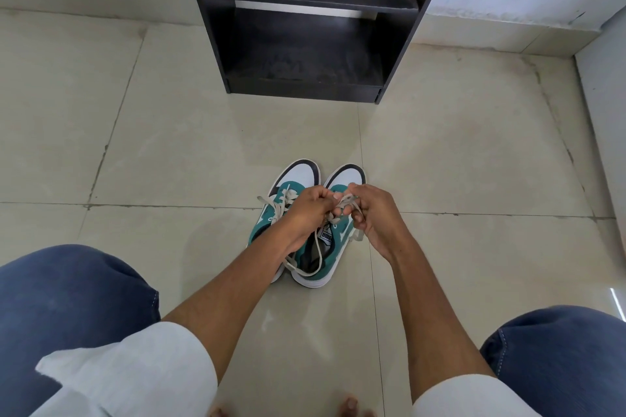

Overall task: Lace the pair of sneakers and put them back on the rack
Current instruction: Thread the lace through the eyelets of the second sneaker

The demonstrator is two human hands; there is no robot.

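Head view: a pair of teal sneakers is seen side by side on the tiled floor (169,145), toes pointing toward a black rack (305,44) that stands against the wall, well apart from them. The left sneaker (294,179) shows a white toe with dark trim and pale laces (276,208) spread loosely over its tongue. The right sneaker (333,247) lies just beside it, touching along the inner edge, its tongue label and open collar visible.

Both hands are held above the right sneaker, close together and nearly touching. The left hand (310,210) is curled closed, and a lace is pinched between its fingertips. The right hand (371,213) is likewise curled, with a lace (343,201) gripped between thumb and fingers; a loose end (357,236) is seen hanging below its palm. A long slack loop (316,264) is draped across the collar of the right sneaker. Two shelves of the rack are visible. Blue trouser knees (67,298) and white rolled sleeves (135,372) frame the lower corners.
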